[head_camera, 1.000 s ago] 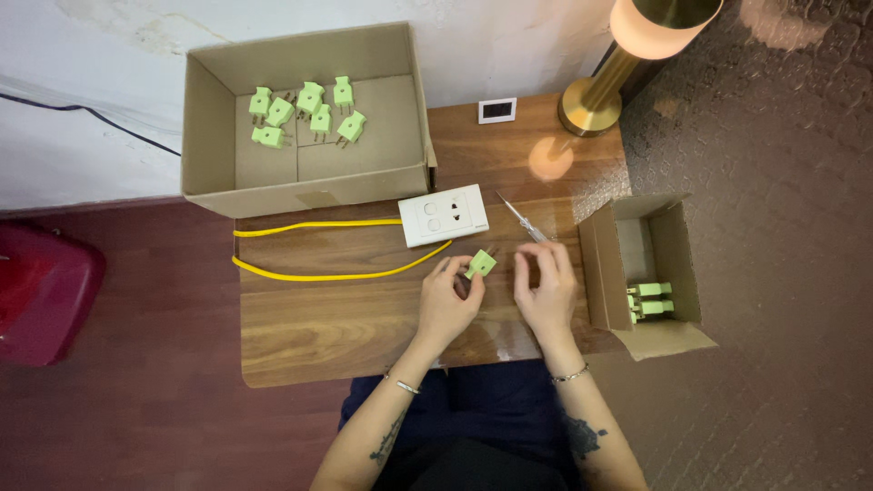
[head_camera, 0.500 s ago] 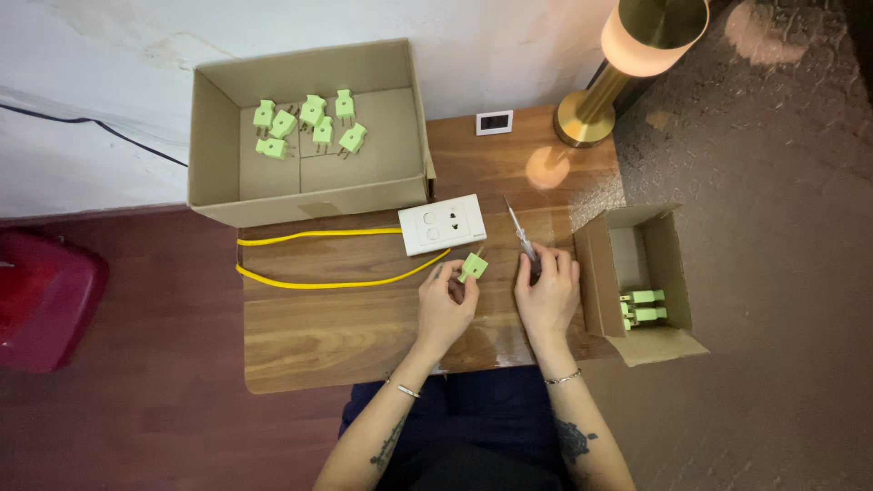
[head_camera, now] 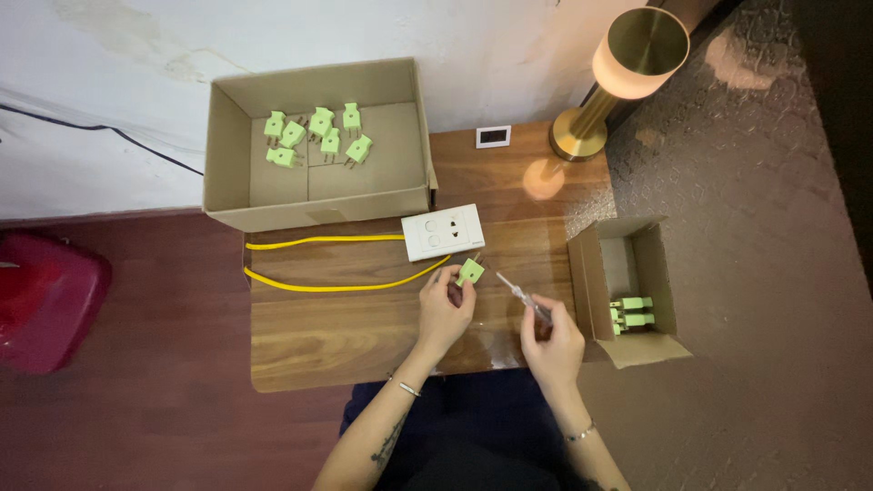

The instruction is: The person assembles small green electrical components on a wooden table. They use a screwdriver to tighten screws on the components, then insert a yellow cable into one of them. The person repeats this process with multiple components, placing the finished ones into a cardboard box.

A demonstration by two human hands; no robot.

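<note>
Mid-frame on the surface (head_camera: 346, 336): left hand (head_camera: 444, 309) grasped a green plug (head_camera: 470, 271) below the white socket (head_camera: 443, 232), right hand (head_camera: 550, 341) clenched a screwdriver (head_camera: 523, 296), tip apart from the plug; step judged plug fastening, tip needing alignment.

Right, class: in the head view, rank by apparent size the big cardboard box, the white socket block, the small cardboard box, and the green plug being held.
1. Big cardboard box
2. Small cardboard box
3. White socket block
4. Green plug in the left hand
</note>
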